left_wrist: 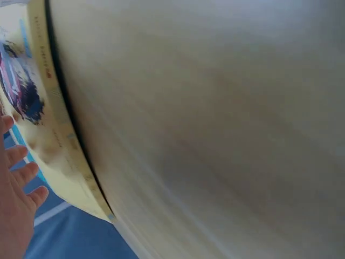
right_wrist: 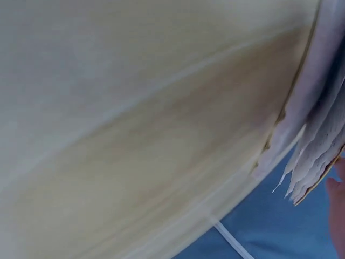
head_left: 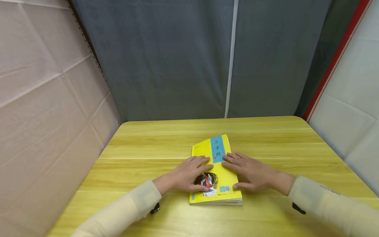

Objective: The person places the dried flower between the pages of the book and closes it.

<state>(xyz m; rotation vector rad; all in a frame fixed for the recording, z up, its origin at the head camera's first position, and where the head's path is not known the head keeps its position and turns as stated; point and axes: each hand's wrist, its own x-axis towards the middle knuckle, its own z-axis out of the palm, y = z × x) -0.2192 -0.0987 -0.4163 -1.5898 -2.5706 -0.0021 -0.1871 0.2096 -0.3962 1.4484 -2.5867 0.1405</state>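
A yellow paperback book (head_left: 228, 176) with a blue title strip and a round ink picture lies on the wooden table, cover up. My left hand (head_left: 189, 174) rests on the left part of the cover, fingers spread. From the other side, the fingertips of my right hand (head_left: 251, 171) touch the cover near its right edge, the thumb low by the corner. The left wrist view shows the spine of the book (left_wrist: 62, 113) along the tabletop, with fingers of the left hand (left_wrist: 19, 183) over the cover. Loosely fanned pages (right_wrist: 318, 145) show in the right wrist view.
The light wooden table (head_left: 133, 148) has rounded far corners. Behind it hangs a dark grey curtain (head_left: 171, 65) with a pale vertical strip. Pale cloth walls (head_left: 44, 98) stand at both sides, a red edge (head_left: 334, 62) running along the right one.
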